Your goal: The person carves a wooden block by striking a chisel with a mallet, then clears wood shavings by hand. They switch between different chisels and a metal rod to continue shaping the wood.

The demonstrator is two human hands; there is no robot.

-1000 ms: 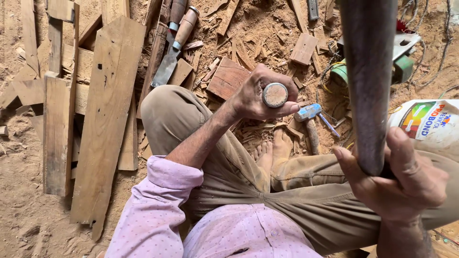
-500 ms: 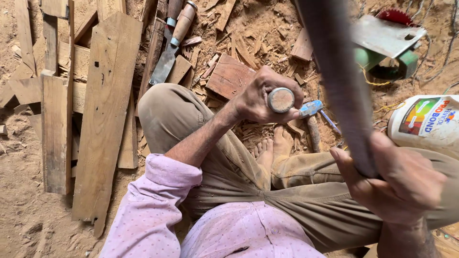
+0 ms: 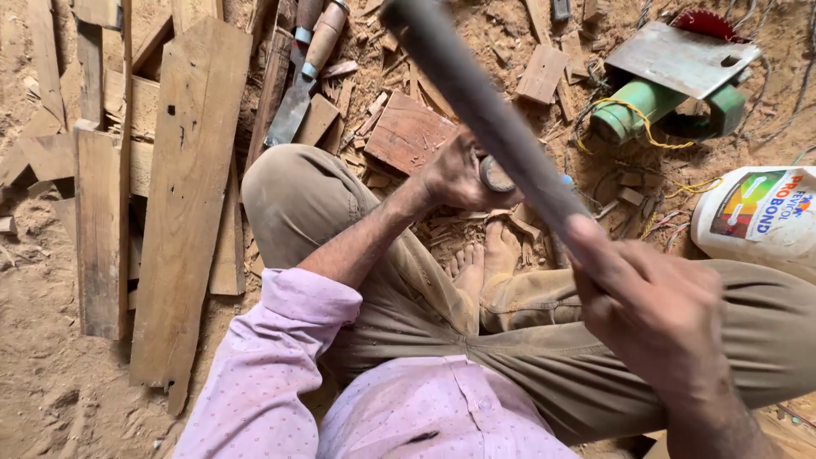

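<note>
A long dark grey wooden handle (image 3: 484, 110), blurred in the head view, is clasped at its lower end in the right hand (image 3: 654, 314), whose grip is wrapped tight around it; the shaft slants up and to the left across the picture, passing in front of the left hand (image 3: 463, 174). A small round wooden-ended tool (image 3: 495, 173) is held upright in the left hand, the fingers being closed about it so that only its circular top is seen, just above the bare feet (image 3: 486, 259) of the seated person. Khaki trousers (image 3: 340, 212) and a pale pink dotted shirt sleeve (image 3: 272, 357) are worn. On the sawdust-covered floor (image 3: 51, 382), rough wooden planks (image 3: 183, 195) are laid to the left, and a broad chisel with a wooden handle (image 3: 306, 72) is seen beyond the knee beside a reddish flat wood block (image 3: 408, 132). A green-bodied power saw with a metal plate (image 3: 671, 81) and a white plastic glue tub (image 3: 761, 217) are placed at the right, well apart from both hands.
</note>
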